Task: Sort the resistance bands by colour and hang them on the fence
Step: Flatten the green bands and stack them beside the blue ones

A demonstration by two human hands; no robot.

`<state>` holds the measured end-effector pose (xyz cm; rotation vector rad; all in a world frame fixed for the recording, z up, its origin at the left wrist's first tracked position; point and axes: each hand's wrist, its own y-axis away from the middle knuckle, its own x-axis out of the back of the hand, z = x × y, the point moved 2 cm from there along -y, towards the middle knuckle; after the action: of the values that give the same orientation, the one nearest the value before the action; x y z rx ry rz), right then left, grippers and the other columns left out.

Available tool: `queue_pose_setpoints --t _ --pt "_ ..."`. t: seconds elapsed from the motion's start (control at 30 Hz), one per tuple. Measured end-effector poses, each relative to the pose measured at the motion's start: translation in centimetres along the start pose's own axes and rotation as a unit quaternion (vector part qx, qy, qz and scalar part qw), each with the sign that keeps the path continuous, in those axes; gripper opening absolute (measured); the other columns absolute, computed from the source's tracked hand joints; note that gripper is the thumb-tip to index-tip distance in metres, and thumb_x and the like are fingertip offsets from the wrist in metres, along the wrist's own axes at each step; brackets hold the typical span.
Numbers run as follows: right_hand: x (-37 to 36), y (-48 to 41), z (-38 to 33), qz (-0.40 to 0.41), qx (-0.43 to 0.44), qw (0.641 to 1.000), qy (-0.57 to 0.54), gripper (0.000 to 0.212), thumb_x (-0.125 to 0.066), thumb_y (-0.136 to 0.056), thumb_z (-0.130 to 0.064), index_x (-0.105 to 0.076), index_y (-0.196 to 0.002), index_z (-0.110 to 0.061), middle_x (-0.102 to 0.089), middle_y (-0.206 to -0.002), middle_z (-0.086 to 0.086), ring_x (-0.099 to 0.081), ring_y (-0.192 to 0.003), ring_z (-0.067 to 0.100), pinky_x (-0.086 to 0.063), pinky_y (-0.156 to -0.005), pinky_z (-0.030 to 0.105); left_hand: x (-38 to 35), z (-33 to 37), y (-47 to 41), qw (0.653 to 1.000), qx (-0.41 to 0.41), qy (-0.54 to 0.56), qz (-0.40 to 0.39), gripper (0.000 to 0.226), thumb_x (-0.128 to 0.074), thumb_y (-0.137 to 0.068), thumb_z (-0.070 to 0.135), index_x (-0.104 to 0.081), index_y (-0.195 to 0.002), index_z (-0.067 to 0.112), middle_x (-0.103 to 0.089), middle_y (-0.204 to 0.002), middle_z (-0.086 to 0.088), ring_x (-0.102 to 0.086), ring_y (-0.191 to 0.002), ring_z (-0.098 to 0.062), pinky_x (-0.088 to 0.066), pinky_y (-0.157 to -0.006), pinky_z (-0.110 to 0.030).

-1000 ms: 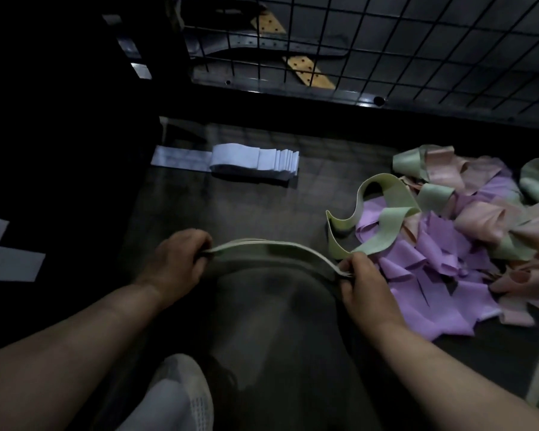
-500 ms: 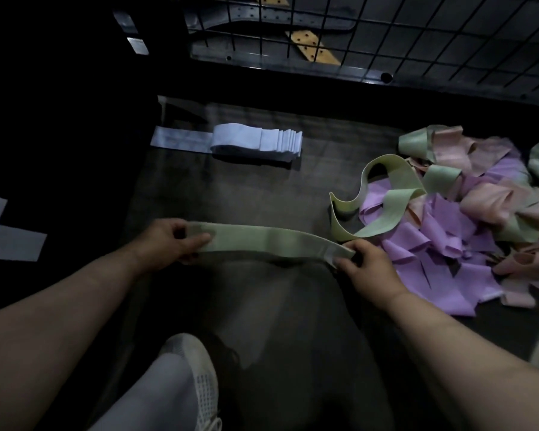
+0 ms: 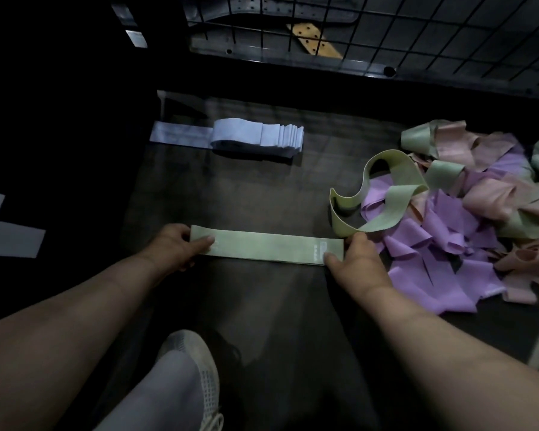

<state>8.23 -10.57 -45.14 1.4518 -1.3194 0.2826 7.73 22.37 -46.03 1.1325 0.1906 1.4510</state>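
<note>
Both your thumbs clamp the ends of the flat pale-green fabric resistance band (image 3: pixel 266 247), left hand (image 3: pixel 175 247) and right hand (image 3: pixel 355 259) pinching it smooth against the dark floor (image 3: pixel 262 188), likely to start a green stack. It lies flattened, faintly printed near its right end, just beside the tangled pile of purple, pink and green bands (image 3: pixel 448 225).

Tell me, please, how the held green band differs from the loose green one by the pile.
The held green band lies flat and straight, its ends pinched by the left hand and right hand; the loose green band curls in a twisted loop. The held one is on bare floor; the loose one overlaps purple bands. Both are green.
</note>
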Motion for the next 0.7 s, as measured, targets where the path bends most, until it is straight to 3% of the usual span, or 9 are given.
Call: queue_pose_setpoints --t 0.07,0.13,0.2,0.3,0.37,0.4,0.5,0.57,0.7 --pt "0.8 0.4 -0.1 0.057 0.002 0.998 0.000 0.037 -0.061 -0.089 -0.042 -0.051 -0.106 -0.011 -0.057 -0.112 0.012 -0.056 -0.104 0.034 -0.046 -0.084 0.039 0.1 0.5 0.1 0.999 -0.004 -0.049 0.006 0.034 -0.074 -0.086 0.039 -0.063 -0.094 0.008 -0.065 -0.074 -0.011 -0.058 -0.058 -0.023 -0.045 -0.052 -0.026" --pt "2.0 0.7 -0.6 0.161 0.083 0.983 -0.022 0.032 -0.062 -0.087 -0.041 -0.051 -0.098 -0.013 -0.054 -0.104 0.009 -0.053 -0.098 0.033 -0.043 -0.080 0.039 0.4 1.2 0.3 0.980 -0.014 -0.197 0.029 0.045 -0.063 -0.090 0.052 -0.063 -0.096 0.007 -0.065 -0.089 -0.012 -0.063 -0.078 -0.028 -0.047 -0.066 -0.028" --pt "3.0 0.3 -1.8 0.228 0.176 0.957 0.044 0.042 -0.065 -0.085 -0.041 -0.054 -0.110 -0.009 -0.051 -0.111 0.014 -0.049 -0.105 0.036 -0.040 -0.089 0.043 1.0 2.0 0.5 0.956 0.000 -0.289 0.056 0.056 -0.046 -0.095 0.061 -0.064 -0.103 0.009 -0.064 -0.107 -0.014 -0.062 -0.102 -0.031 -0.047 -0.085 -0.030" --pt "3.4 -2.1 -3.6 0.126 0.155 0.964 0.177 0.078 -0.065 -0.084 -0.054 -0.037 -0.145 -0.013 -0.028 -0.150 0.014 -0.026 -0.139 0.036 -0.023 -0.112 0.050 1.7 3.2 0.8 0.943 0.016 -0.321 0.082 0.052 -0.039 -0.097 0.057 -0.061 -0.111 0.012 -0.061 -0.122 -0.018 -0.059 -0.114 -0.036 -0.047 -0.097 -0.038" --pt "3.6 -3.6 -4.2 0.054 0.131 0.961 0.237 0.086 -0.067 -0.083 -0.056 -0.031 -0.149 -0.015 -0.010 -0.160 0.008 -0.007 -0.149 0.030 -0.011 -0.118 0.050 1.5 4.4 1.2 0.939 -0.045 -0.320 0.118 0.043 -0.043 -0.096 0.049 -0.061 -0.104 0.010 -0.064 -0.114 -0.020 -0.061 -0.106 -0.038 -0.049 -0.089 -0.039" --pt "3.9 -4.2 -4.2 0.046 0.129 0.957 0.256 0.079 -0.067 -0.084 -0.054 -0.038 -0.146 -0.015 -0.010 -0.161 0.006 -0.003 -0.150 0.027 -0.009 -0.118 0.050 1.2 5.3 1.6 0.939 -0.087 -0.305 0.131 0.038 -0.045 -0.095 0.043 -0.061 -0.099 0.009 -0.065 -0.108 -0.019 -0.062 -0.100 -0.038 -0.049 -0.083 -0.038" --pt "5.0 -4.9 -3.7 0.091 0.169 0.953 0.235 0.042 -0.063 -0.087 -0.033 -0.062 -0.125 -0.015 -0.031 -0.155 0.003 -0.014 -0.149 0.023 -0.011 -0.117 0.047 -0.2 8.1 2.8 0.946 -0.180 -0.248 0.102 0.023 -0.050 -0.094 0.034 -0.059 -0.091 0.013 -0.064 -0.097 -0.011 -0.061 -0.090 -0.031 -0.046 -0.074 -0.034" --pt "6.2 -4.4 -3.5 0.148 0.240 0.947 0.154 0.033 -0.062 -0.084 -0.025 -0.066 -0.114 -0.013 -0.049 -0.144 0.006 -0.028 -0.146 0.024 -0.013 -0.112 0.043 -1.1 10.3 3.7 0.948 -0.220 -0.225 0.053 0.017 -0.052 -0.094 0.034 -0.059 -0.093 0.019 -0.063 -0.097 -0.002 -0.061 -0.088 -0.023 -0.048 -0.077 -0.033" --pt "10.7 -2.1 -3.6 0.218 0.329 0.916 0.066 0.026 -0.058 -0.076 -0.008 -0.067 -0.100 -0.006 -0.069 -0.106 0.016 -0.063 -0.110 0.036 -0.022 -0.098 0.027 -2.9 15.3 6.3 0.935 -0.291 -0.200 -0.035 0.022 -0.057 -0.092 0.035 -0.065 -0.110 0.025 -0.066 -0.103 0.007 -0.063 -0.090 -0.012 -0.052 -0.084 -0.029"
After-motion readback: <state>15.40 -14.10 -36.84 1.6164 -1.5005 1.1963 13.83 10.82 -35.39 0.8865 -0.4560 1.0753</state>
